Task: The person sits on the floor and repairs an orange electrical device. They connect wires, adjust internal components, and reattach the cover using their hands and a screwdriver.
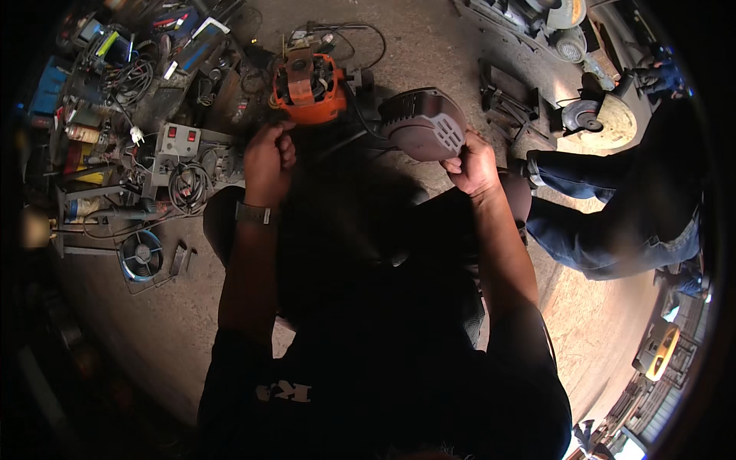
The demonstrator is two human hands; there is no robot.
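My right hand [474, 165] grips a dark vented plastic cover [425, 126] by its near right edge, holding it raised and tilted above the floor. Slots run along the cover's far side, and a paler grille faces right. Left of it sits an orange-housed small engine [310, 96], its top partly open, with a dark cable or hose running from its right side. My left hand [268, 159] is just in front of the engine with its fingers curled closed. Whatever those fingers hold, if anything, is hidden.
Tools, cables and cans crowd the left, with a grey socket box [178, 146] and a round blue-rimmed fan [140, 255]. Another person's jeans-clad legs [606, 230] are close on my right. Beyond them stands a machine with a pale disc [617, 123].
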